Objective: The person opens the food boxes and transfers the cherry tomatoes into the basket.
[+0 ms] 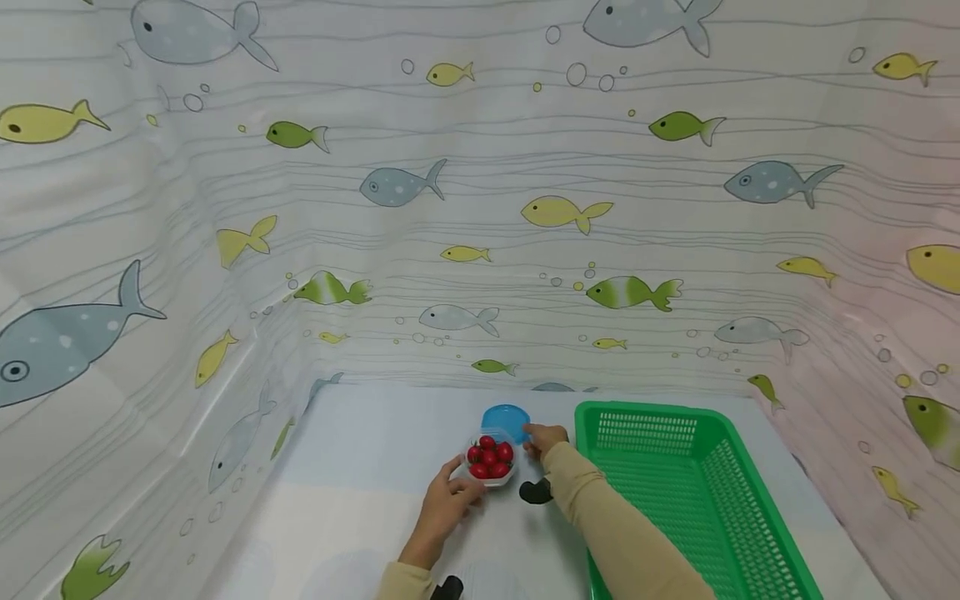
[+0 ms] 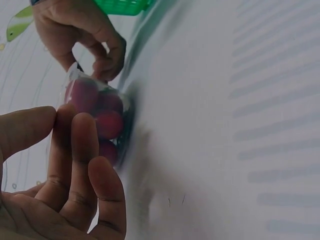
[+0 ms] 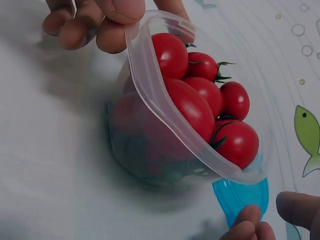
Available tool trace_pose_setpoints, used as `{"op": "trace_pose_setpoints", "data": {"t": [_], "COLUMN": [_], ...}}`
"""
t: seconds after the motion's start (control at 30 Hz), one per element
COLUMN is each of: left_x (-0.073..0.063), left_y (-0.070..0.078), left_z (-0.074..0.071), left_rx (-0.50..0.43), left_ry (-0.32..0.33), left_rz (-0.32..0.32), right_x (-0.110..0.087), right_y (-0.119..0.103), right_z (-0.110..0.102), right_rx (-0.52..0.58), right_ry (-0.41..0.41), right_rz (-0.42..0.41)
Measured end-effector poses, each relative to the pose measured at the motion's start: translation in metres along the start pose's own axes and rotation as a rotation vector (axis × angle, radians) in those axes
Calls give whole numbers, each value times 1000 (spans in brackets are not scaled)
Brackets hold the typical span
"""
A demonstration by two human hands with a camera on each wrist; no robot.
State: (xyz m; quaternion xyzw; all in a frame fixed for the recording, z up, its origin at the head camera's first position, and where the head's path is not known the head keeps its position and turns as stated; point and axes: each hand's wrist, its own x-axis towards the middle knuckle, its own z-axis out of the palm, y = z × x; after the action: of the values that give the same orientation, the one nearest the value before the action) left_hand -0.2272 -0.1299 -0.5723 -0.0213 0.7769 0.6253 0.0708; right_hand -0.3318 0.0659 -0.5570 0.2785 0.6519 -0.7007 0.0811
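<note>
A clear plastic container (image 1: 491,481) of red tomatoes (image 3: 192,107) with green stems stands on the white tabletop; it looks tilted in the right wrist view. My left hand (image 1: 447,504) holds its near-left rim, thumb and fingers about the edge. The fingertips (image 2: 85,140) of this hand show before the container in the left wrist view. Just behind the container lies a round blue lid (image 1: 504,420). My right hand (image 1: 547,439) is at the lid's right edge with curled fingers, seeming to pinch it; the exact contact is partly hidden.
A large green plastic basket (image 1: 731,433) stands to the right, beside my right forearm. White sheeting (image 1: 495,150) printed with fish rises behind the table and along both sides. Dark straps or devices show at both wrists.
</note>
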Motion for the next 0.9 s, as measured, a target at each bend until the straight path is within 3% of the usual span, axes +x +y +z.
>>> {"op": "trace_pose_setpoints", "data": {"t": [0.3,0.53,0.67,0.9], "left_x": [0,2,2,2], "left_y": [2,-3,-5,-5], "left_z": [-2,0,0,1], "left_rx": [-47,-73,-90,-64], "left_ry": [-3,20,27,33], "left_rz": [-23,-16,-25,-10], "right_x": [-4,-7,-12,-17], "right_y": [-6,-12,-16,-23], "right_z": [4,5,5,-2], "right_rx": [-70,-109,-187,-366], "right_ry": [-21,-44,-86,-152], "right_rz": [-35,-116,-153,-294]}}
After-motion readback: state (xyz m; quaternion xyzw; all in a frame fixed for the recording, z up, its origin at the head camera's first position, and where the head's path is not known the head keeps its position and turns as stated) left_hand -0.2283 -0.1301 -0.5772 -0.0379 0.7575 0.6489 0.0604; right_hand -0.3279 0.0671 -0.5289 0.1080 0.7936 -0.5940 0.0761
